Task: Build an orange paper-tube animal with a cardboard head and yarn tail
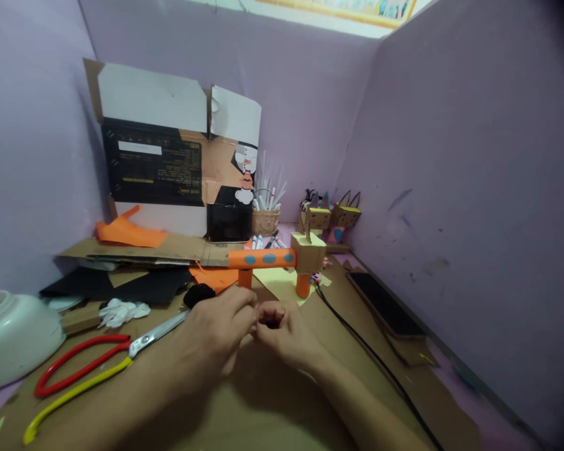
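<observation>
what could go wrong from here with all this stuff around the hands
The orange tube figure stands just beyond the left hand and right hand, so a forward push might knock it over. The scissors lie with their blades reaching toward the left forearm, so a sideways sweep could catch them. The black cable runs beside the right forearm and might get snagged.

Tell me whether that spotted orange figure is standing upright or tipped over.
Upright: its tube body is level above orange legs, with the box head raised at one end.
</observation>
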Tool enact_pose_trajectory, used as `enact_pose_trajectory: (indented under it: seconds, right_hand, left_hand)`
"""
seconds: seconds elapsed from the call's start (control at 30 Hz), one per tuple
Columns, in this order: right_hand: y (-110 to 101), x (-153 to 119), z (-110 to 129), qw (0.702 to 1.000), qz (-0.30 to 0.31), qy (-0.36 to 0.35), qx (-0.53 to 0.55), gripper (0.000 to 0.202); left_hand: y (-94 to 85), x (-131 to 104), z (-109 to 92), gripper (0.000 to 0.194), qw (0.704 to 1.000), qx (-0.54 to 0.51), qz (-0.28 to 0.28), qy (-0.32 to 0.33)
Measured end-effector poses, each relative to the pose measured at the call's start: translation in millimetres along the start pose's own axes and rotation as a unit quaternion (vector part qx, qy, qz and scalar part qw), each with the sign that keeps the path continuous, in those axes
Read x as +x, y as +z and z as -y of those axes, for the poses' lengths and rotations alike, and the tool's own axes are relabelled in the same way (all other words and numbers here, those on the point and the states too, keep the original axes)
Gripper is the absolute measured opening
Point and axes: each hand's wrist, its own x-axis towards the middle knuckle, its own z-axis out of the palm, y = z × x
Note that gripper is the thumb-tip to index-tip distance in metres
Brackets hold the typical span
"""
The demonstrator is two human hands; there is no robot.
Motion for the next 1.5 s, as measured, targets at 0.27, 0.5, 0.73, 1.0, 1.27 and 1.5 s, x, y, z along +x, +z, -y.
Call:
enact_pose_trajectory:
  seconds: [0.27, 0.5, 0.73, 1.0, 1.27, 1.5]
  right_hand:
    - [0.1, -5.1, 9.2, 1.000, -0.008, 0.020, 0.012, 0.013]
    - [-1.2, -0.8, 10.4, 0.993, -0.098, 0.020, 0.056, 0.013]
    - [-2.2, 2.6, 11.7, 0.985, -0.146, 0.040, 0.077, 0.010]
    - [-4.9, 1.6, 12.6, 0.990, -0.076, 0.052, 0.110, 0.013]
    - [-4.8, -0.4, 10.6, 0.992, -0.015, 0.070, 0.102, 0.012]
    - [-4.9, 0.1, 9.0, 0.989, 0.015, 0.081, 0.120, 0.011]
  left_hand:
    - [0.9, 8.2, 10.5, 0.017, 0.967, -0.194, -0.022, -0.162]
    - [14.2, 1.8, 1.9, 0.018, 0.972, -0.106, -0.053, -0.203]
    - [19.2, -1.8, -11.6, 0.019, 0.984, 0.033, -0.121, -0.123]
    - [10.5, 0.0, -8.2, 0.015, 0.946, -0.132, -0.207, -0.211]
    - [-0.3, -4.3, 2.4, 0.026, 0.979, -0.146, -0.114, -0.087]
    - [-4.7, -6.9, 10.2, 0.029, 0.984, -0.161, -0.066, -0.048]
